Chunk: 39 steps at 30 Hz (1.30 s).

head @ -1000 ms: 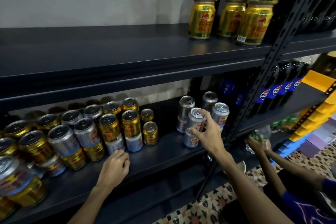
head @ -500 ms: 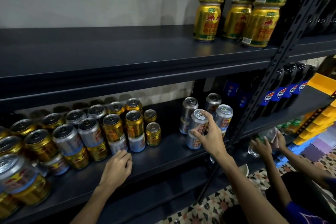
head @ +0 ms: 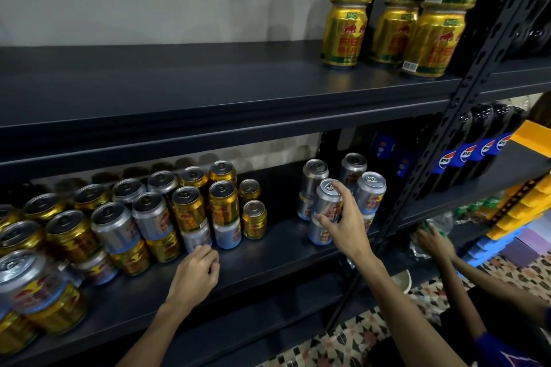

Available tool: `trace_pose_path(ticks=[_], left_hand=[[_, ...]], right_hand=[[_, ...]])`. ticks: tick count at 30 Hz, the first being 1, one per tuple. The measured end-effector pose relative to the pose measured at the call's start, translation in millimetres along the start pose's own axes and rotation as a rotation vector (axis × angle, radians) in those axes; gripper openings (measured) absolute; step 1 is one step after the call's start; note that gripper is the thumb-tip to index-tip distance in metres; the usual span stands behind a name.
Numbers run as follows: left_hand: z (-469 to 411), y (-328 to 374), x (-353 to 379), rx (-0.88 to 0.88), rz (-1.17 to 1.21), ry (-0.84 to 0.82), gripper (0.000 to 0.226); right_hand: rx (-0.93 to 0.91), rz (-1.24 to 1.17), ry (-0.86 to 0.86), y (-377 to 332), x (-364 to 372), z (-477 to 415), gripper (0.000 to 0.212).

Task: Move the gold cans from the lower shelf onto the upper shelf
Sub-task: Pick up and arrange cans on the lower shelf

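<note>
Gold cans (head: pixel 189 208) and silver cans stand mixed and stacked two high on the left of the lower shelf (head: pixel 268 250). Two short gold cans (head: pixel 254 219) stand apart at that group's right end. My left hand (head: pixel 196 274) rests on the shelf board in front of the stack, fingers curled, holding nothing. My right hand (head: pixel 343 223) wraps a silver can (head: pixel 327 197) that tops a small silver stack further right. Tall gold cans (head: pixel 344 34) stand stacked at the right of the upper shelf (head: pixel 179 86).
A perforated black upright (head: pixel 465 98) rises right of the silver stack. Dark cola bottles (head: pixel 465 155) fill the neighbouring bay. Another person's hand (head: pixel 432 243) reaches into a lower right shelf. Yellow bins (head: pixel 533 197) and patterned floor tiles lie at the right.
My right hand has closed more fully round the top silver can. The view has drifted slightly; my left hand stays on the shelf. The other person's hand has shifted a little.
</note>
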<state>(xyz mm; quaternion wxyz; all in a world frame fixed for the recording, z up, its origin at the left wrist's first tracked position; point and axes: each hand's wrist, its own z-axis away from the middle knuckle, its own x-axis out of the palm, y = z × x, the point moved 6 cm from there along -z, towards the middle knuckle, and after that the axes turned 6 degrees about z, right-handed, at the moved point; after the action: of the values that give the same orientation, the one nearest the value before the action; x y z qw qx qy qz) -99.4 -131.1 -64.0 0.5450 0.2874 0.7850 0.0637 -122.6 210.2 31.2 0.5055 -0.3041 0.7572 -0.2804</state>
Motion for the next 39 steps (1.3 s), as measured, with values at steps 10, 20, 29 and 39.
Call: trace_pose_path(ticks=[10, 20, 29, 39], left_hand=[[-1, -2, 1, -0.009, -0.002, 0.002, 0.028], [-1, 3, -2, -0.019, -0.016, 0.006, 0.020], [0, -1, -2, -0.052, -0.029, -0.026, 0.019], [0, 2, -3, -0.042, -0.045, -0.030, 0.018]], right_hand=[[-0.052, 0.023, 0.104, -4, -4, 2, 0.085], [-0.378, -0.071, 0.210, -69, 35, 13, 0.039], [-0.143, 0.055, -0.394, -48, 149, 0, 0.067], [-0.036, 0.106, -0.423, -31, 183, -3, 0.074]])
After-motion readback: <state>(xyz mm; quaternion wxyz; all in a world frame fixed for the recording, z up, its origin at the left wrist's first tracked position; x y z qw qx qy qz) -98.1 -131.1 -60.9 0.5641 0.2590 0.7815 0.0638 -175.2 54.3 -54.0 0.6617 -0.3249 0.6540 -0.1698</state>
